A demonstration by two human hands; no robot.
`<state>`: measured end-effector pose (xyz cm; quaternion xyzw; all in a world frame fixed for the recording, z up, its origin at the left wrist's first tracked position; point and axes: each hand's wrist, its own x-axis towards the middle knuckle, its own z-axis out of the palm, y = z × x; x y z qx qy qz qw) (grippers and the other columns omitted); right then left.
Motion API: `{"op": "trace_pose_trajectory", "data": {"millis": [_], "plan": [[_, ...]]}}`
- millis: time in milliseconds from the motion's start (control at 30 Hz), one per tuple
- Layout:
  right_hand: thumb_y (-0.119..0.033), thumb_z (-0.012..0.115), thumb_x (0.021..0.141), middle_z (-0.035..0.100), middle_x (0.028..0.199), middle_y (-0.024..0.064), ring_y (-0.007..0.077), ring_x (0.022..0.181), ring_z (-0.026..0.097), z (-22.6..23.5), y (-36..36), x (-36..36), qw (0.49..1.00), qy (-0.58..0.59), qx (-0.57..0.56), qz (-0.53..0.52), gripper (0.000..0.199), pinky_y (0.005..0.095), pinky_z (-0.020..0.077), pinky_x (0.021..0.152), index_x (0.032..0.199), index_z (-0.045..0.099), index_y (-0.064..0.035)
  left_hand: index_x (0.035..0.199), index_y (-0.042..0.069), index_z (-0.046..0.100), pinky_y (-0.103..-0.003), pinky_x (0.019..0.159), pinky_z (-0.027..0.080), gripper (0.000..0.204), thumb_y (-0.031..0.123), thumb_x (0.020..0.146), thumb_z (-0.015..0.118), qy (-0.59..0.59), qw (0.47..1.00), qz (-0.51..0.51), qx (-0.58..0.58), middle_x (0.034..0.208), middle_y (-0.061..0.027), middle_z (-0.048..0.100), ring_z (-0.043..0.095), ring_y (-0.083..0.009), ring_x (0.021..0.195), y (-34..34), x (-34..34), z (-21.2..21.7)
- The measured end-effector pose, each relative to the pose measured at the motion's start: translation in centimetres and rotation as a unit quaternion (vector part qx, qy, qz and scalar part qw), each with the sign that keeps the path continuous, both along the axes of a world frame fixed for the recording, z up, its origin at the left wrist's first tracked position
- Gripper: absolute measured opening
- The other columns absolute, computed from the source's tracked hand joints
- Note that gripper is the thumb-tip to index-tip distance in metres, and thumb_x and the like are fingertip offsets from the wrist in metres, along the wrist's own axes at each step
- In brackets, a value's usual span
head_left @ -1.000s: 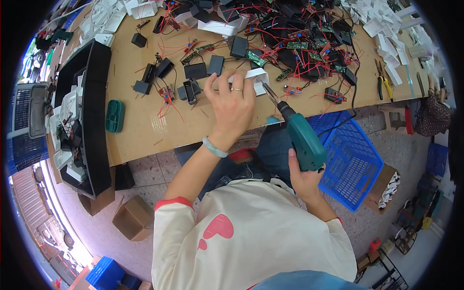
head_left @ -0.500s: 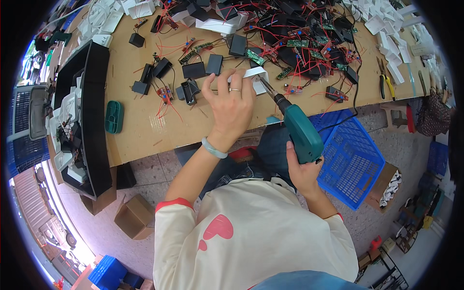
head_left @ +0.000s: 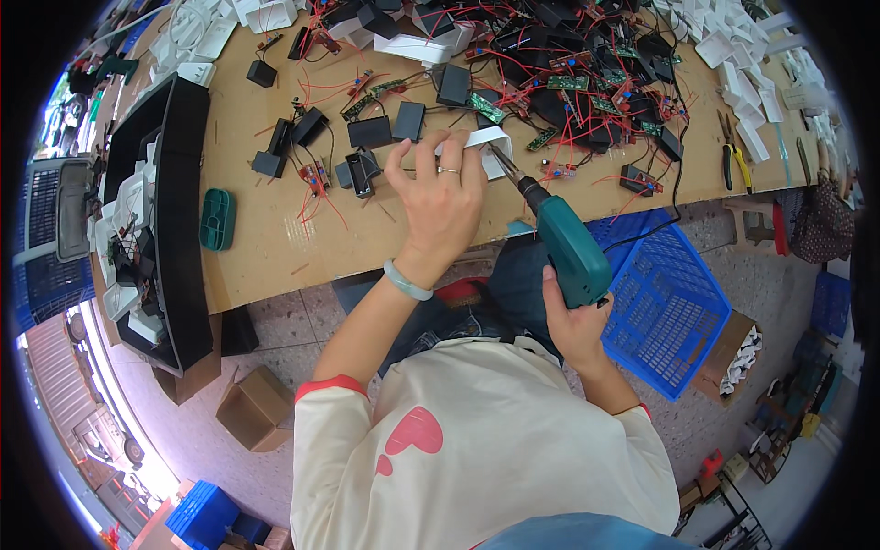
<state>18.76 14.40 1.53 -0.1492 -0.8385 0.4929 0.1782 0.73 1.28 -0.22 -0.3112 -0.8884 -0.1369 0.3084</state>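
The white casing (head_left: 486, 137) lies under the fingertips of the left hand (head_left: 440, 206), the nearer one; whether they pinch or merely press, I can't tell. The right hand (head_left: 579, 335) wraps a green power tool (head_left: 572, 249) slanting forward and leftward, its tip at the casing, slightly farther forward than a second ago.

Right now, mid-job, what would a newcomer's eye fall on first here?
Probably the green power tool at centre right, gripped in the right hand, its tip at a white plastic piece by the left hand. Next, the heap of black boxes and red wires toward the table's far side, then the bright blue crate below its near edge, on the right.
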Motion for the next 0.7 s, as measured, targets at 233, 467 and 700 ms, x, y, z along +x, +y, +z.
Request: {"op": "trace_pose_trajectory", "data": {"millis": [233,467,700], "plan": [[-0.003,0.070,0.091,0.066,0.093,0.0096,0.0131,0.074,0.063,0.21,0.01,0.03,1.000,-0.017,0.004,0.019,0.028,0.0270,0.0511,0.067,0.116,0.059,0.0025,0.092,0.009,0.067,-0.050,0.101,0.034,0.011,0.015,0.085,0.071,-0.001,1.000,-0.001,0.001,0.112,-0.0010,0.064,0.059,-0.0212,0.110,-0.02,-0.04,0.00],[-0.001,0.070,0.090,0.065,0.102,0.0116,0.0186,0.076,0.066,0.38,0.13,-0.02,0.999,-0.012,0.033,0.032,0.028,0.0285,0.0527,0.070,0.116,0.060,0.0018,0.092,0.009,0.067,-0.050,0.102,0.033,0.010,0.015,0.085,0.071,-0.004,1.000,-0.001,0.001,0.112,-0.0004,0.064,0.059,-0.0210,0.111,-0.02,-0.04,0.00],[-0.001,0.070,0.090,0.065,0.105,0.0124,0.0188,0.077,0.066,-0.12,0.05,0.31,0.999,0.000,0.044,0.030,0.024,0.0287,0.0529,0.069,0.112,0.062,0.0016,0.092,0.009,0.067,-0.050,0.102,0.032,0.010,0.015,0.085,0.071,-0.011,1.000,0.001,-0.002,0.113,-0.0001,0.064,0.059,-0.0209,0.111,0.08,0.05,0.14]]}}
